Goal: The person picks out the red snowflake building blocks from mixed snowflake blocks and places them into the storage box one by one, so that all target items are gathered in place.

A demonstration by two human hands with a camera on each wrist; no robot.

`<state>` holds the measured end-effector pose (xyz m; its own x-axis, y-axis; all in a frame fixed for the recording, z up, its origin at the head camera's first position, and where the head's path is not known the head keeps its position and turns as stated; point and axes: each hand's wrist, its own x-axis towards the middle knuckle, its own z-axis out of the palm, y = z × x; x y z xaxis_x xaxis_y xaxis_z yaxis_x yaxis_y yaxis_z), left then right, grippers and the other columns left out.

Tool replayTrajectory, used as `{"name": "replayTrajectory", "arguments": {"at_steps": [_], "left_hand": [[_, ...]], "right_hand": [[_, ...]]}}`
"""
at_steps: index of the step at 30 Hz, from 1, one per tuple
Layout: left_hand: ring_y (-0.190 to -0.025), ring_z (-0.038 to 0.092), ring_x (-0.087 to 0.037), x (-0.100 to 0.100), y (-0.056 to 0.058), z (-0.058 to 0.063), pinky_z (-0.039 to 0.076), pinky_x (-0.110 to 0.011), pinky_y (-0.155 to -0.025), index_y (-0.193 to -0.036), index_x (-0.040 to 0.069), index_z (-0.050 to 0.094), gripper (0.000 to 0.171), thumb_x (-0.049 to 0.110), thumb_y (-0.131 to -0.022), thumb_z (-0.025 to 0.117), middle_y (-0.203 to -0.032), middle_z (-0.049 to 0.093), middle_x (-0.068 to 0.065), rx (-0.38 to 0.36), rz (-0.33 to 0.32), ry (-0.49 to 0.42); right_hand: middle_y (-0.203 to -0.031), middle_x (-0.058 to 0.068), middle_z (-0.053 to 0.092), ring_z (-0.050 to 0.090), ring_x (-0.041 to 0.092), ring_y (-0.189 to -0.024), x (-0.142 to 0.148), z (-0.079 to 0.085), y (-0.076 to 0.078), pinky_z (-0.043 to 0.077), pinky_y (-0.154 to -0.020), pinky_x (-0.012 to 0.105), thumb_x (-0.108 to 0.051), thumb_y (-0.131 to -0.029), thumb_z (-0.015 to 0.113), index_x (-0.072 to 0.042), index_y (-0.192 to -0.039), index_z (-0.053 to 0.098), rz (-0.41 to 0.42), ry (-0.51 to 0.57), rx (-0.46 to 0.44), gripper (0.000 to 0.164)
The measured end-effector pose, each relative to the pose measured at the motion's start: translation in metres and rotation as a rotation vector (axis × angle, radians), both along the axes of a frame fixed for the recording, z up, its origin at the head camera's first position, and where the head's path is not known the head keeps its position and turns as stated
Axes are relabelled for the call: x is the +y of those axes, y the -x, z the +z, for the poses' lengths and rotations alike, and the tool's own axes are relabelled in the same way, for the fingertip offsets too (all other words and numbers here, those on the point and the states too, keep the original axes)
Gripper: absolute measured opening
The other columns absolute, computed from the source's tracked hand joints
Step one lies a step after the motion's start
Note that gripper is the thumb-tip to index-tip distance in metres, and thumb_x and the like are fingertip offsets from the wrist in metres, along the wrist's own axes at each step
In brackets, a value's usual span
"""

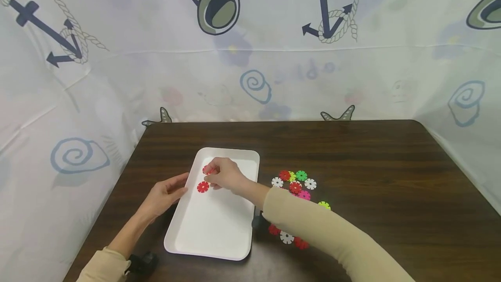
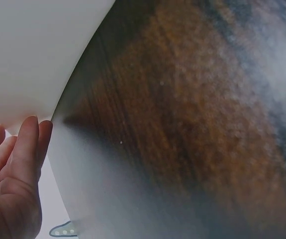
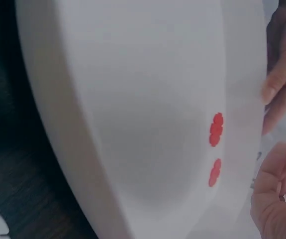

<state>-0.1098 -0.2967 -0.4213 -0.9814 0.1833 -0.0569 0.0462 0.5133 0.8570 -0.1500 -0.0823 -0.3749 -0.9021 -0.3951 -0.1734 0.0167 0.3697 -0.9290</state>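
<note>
Your left hand (image 1: pixel 165 192): grip wide, touching tray (image 1: pixel 213 234) rim | your right hand (image 1: pixel 228 175): over tray, by red discs (image 1: pixel 202 187), can't tell if grip holds one | table (image 1: pixel 375 164): mixed discs (image 1: pixel 295 187)

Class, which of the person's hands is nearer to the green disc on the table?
The right hand: it is over the white tray, to the left of the green disc. The left hand is farther off, at the tray's left edge.
</note>
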Motion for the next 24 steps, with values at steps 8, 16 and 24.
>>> {"name": "replayTrajectory", "arguments": {"at_steps": [8, 16, 24], "left_hand": [[-0.109, 0.06, -0.039, 0.003, -0.001, 0.001, 0.054, -0.039, -0.085, -0.138, -0.003, 0.043, 0.052, 0.012, -0.091, 0.061, -0.132, 0.05, -0.028, -0.007, 0.023, 0.002], [-0.109, 0.06, -0.039, 0.005, -0.002, 0.002, 0.054, -0.041, -0.085, -0.138, -0.003, 0.042, 0.052, 0.012, -0.091, 0.061, -0.133, 0.05, -0.028, -0.001, 0.021, 0.011], [-0.11, 0.06, -0.038, 0.006, -0.005, 0.002, 0.053, -0.042, -0.087, -0.138, -0.002, 0.042, 0.055, 0.016, -0.091, 0.063, -0.133, 0.05, -0.027, 0.014, 0.025, 0.015]], "right_hand": [[-0.076, 0.006, 0.056, 0.065, 0.028, -0.071, 0.038, 0.015, -0.009, 0.058, -0.062, 0.027, -0.003, -0.084, 0.068, 0.0, -0.099, 0.063, 0.024, 0.101, 0.003, 0.016], [-0.08, 0.01, 0.056, 0.065, 0.036, -0.08, 0.086, 0.019, -0.012, 0.059, -0.066, 0.029, -0.006, -0.085, 0.067, 0.0, -0.101, 0.061, -0.013, 0.119, 0.029, 0.018], [-0.085, 0.013, 0.06, 0.064, 0.025, -0.076, 0.132, 0.01, -0.018, 0.058, -0.071, 0.029, -0.008, -0.088, 0.065, 0.001, -0.106, 0.059, -0.035, 0.114, 0.019, 0.021]]}}
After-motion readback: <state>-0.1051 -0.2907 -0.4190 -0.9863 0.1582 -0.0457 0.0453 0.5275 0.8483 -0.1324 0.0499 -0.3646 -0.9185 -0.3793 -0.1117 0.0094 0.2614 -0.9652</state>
